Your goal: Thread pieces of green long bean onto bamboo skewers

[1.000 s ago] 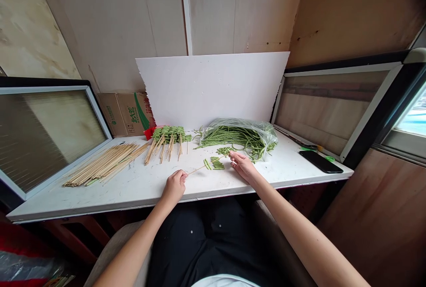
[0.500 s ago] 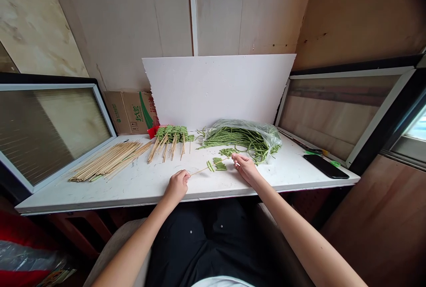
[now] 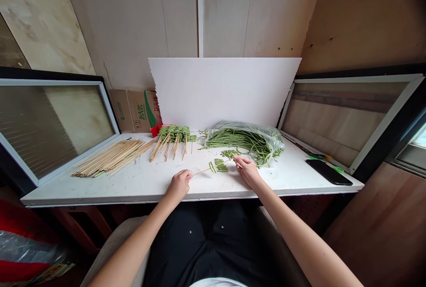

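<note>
My left hand (image 3: 179,185) is closed on the blunt end of a thin bamboo skewer (image 3: 201,172) that points right over the table. Short cut pieces of green bean (image 3: 212,167) sit across this skewer, and a row of more cut pieces (image 3: 221,165) lies just right of them. My right hand (image 3: 246,170) is at the skewer's far end, thumb and fingertips pinched together; what is between them is too small to make out. Behind it lies a small heap of cut bean pieces (image 3: 229,154).
Long green beans (image 3: 233,138) spill from a clear plastic bag (image 3: 278,135) at the back right. Bare skewers (image 3: 111,157) lie at left, beside stacked filled bean skewers (image 3: 175,134). A black phone (image 3: 329,172) rests right on the white table (image 3: 140,189). A cardboard box (image 3: 133,110) stands behind.
The view has shifted slightly, so the scene sits a little further right. Both hands keep almost the same pose at the skewer's two ends.
</note>
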A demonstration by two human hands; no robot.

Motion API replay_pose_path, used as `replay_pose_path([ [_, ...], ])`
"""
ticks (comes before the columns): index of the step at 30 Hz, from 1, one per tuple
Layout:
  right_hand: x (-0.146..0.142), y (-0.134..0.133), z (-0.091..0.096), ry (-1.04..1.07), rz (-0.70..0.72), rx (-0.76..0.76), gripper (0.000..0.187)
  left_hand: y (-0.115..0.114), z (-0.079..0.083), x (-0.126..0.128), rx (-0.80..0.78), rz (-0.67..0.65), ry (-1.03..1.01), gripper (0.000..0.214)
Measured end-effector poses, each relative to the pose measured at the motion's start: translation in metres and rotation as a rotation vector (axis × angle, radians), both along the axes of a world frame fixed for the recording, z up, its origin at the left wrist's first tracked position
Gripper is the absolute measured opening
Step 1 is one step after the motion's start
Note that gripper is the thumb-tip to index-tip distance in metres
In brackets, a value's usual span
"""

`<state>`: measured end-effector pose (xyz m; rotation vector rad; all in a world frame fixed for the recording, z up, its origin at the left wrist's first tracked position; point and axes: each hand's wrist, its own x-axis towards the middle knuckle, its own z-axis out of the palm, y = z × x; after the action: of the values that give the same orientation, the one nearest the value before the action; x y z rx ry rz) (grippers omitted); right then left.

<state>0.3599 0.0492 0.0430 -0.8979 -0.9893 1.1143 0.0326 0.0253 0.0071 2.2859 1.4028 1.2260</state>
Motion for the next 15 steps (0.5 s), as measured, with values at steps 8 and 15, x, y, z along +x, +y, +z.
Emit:
replay_pose_path([
  [8,-0.001,0.0,-0.001,-0.089,-0.021,0.011,0.042,0.0,0.001,0.002,-0.012,0.014,-0.023,0.023],
  [15,-0.017,-0.004,-0.003,-0.145,-0.004,0.021,0.044,-0.002,0.005,0.003,-0.002,0.016,-0.064,0.022],
])
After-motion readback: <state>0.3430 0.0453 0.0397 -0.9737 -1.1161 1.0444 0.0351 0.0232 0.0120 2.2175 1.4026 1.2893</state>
